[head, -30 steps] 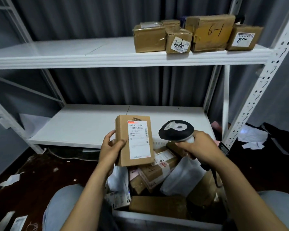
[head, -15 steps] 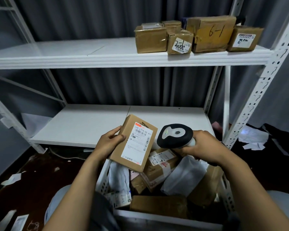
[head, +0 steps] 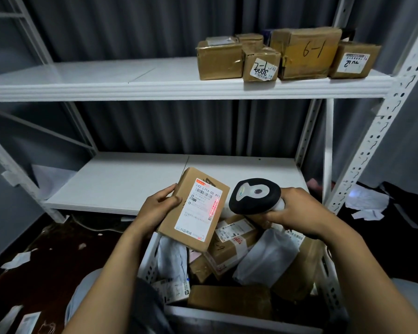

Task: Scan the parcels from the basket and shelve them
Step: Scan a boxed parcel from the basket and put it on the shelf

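Gripping one tilted parcel (head: 193, 210) with left hand (head: 158, 208), one scanner (head: 253, 197) with right hand (head: 297, 208); five boxes (head: 304, 54) on upper shelf (head: 106, 88).

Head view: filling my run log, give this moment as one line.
scan underway; left hand holds parcel; right hand grips scanner; red beam on label
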Tool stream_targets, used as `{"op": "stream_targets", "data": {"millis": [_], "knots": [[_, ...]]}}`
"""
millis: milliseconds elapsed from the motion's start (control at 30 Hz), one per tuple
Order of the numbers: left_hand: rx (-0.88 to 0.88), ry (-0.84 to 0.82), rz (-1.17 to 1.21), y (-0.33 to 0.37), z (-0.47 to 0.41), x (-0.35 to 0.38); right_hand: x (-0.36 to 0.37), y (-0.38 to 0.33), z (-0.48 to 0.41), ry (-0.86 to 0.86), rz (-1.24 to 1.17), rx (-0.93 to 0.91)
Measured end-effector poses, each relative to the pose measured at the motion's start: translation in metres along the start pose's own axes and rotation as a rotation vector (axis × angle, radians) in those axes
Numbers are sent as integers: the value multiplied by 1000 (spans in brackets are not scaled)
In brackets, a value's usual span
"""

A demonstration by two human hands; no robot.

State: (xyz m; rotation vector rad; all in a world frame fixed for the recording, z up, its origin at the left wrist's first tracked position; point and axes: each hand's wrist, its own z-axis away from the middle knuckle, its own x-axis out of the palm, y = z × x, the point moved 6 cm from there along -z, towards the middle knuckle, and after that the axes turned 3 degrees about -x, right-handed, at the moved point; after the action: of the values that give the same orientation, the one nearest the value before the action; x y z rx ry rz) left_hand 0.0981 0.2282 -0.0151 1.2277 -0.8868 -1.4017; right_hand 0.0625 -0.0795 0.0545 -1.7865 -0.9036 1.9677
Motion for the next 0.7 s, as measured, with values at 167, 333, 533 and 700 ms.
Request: {"op": "stream_targets", "data": {"millis": [167,333,533,700], "knots": [[31,36,66,11,5,-2,-6,-8,0,51,-82,-13],[46,192,271,43,12,-13,-10,-30,-11,99,-358,-14],[117,273,512,114,2,-33,-31,-70,-45,165,-632,-82],[189,339,548,185,-26,-48,-62,-101,-77,257,-700,-137]]}}
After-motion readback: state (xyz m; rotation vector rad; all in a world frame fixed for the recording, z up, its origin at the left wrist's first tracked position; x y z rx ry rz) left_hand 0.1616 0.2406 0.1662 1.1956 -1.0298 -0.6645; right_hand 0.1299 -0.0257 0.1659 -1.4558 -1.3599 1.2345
